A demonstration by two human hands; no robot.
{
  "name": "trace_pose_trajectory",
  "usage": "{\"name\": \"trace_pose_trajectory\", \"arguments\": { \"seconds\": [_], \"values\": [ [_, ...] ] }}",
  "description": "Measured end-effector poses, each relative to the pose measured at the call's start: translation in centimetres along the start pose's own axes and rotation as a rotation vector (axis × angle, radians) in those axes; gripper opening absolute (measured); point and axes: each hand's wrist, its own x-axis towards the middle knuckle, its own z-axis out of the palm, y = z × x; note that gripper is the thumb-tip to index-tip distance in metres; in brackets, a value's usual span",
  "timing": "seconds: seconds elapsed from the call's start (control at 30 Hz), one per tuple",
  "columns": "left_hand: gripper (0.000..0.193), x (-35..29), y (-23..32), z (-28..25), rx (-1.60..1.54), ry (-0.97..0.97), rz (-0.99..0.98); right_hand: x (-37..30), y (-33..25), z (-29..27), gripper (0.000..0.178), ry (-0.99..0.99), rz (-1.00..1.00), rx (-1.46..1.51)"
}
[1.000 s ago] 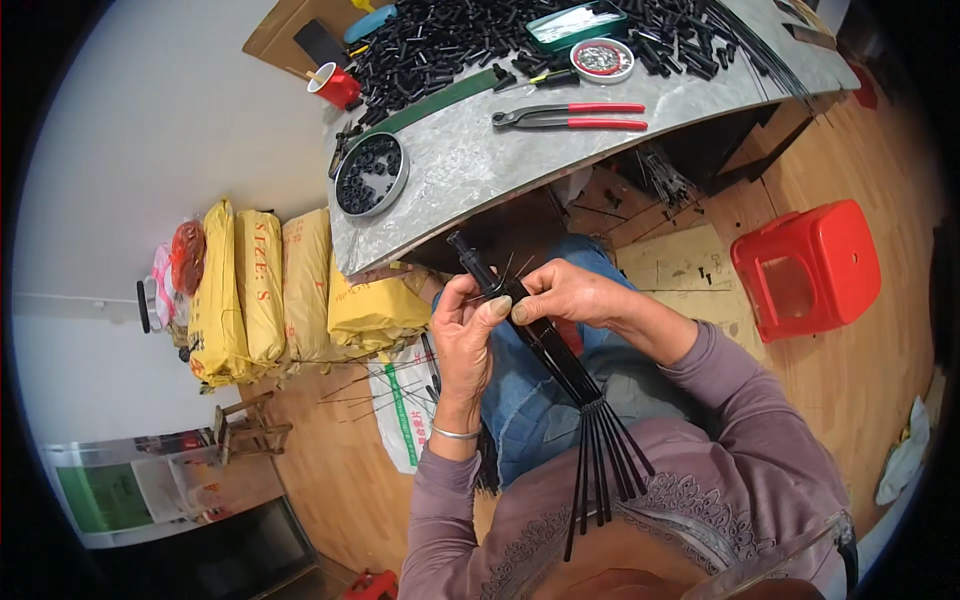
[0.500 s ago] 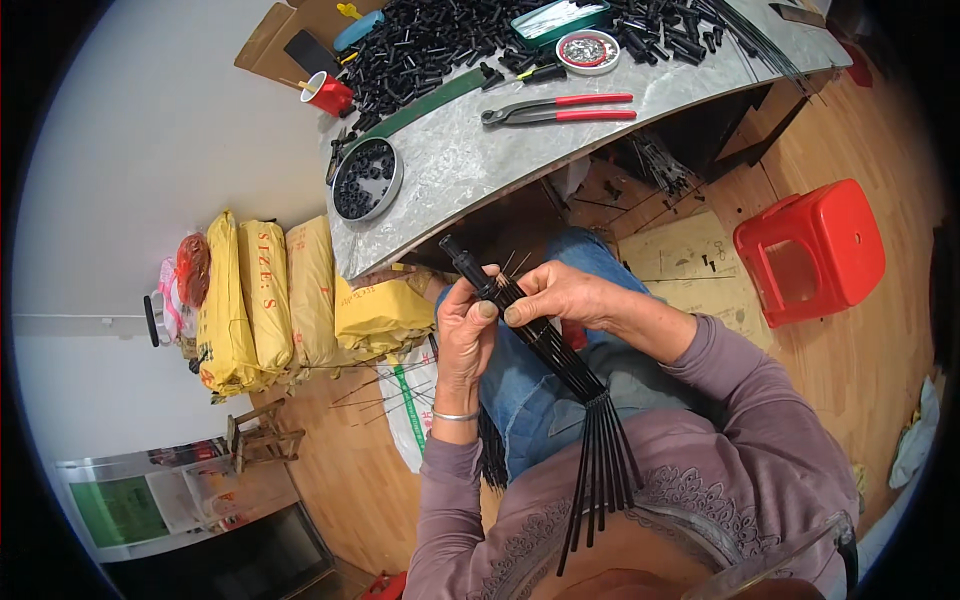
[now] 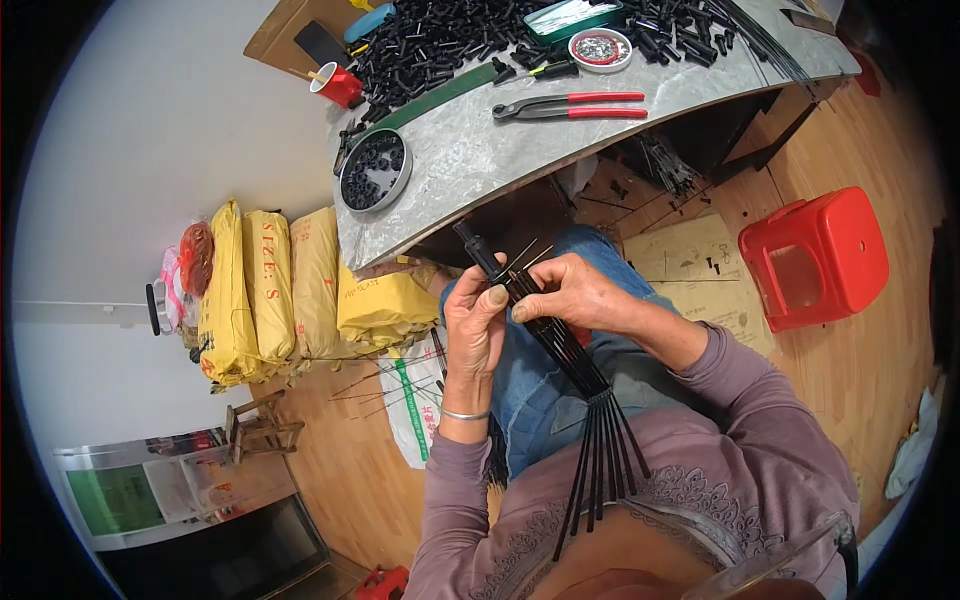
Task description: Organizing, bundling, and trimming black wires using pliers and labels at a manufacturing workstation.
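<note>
A black umbrella frame (image 3: 565, 350) slants across my lap, its thin ribs gathered in the middle and fanning out toward my chest. At its upper end is a black ribbed plastic sleeve (image 3: 478, 248). My left hand (image 3: 474, 318) is closed round the frame just below this sleeve, thumb on top. From the right, my right hand (image 3: 570, 297) pinches the ribs with its thumb across them. Two thin rods (image 3: 527, 252) stick out above the right fingers. Part of the grip is hidden behind the frame.
On the grey table (image 3: 450, 160) ahead lie red-handled pincers (image 3: 570, 106), a round dish of small black parts (image 3: 376, 170) and a heap of black plastic sleeves (image 3: 440, 45). A red stool (image 3: 810, 260) stands right; yellow sacks (image 3: 225, 300) stand left.
The sleeve end of the frame has shifted slightly right, and the rods by my right fingers stick out farther. Both hands keep hold. The whole view has moved a little.
</note>
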Motion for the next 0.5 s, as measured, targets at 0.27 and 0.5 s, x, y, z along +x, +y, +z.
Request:
{"name": "trace_pose_trajectory", "arguments": {
  "seconds": [0.27, 0.5],
  "values": [
    [0.036, -0.3, 0.2, 0.4, -0.030, 0.013, 0.019, -0.3, -0.4, -0.1, 0.032, 0.035, -0.034, -0.043],
    [0.041, -0.3, 0.4, 0.7, 0.006, -0.027, 0.039, 0.1, 0.1, -1.0, 0.030, -0.089, 0.058, 0.069]
  ]
}}
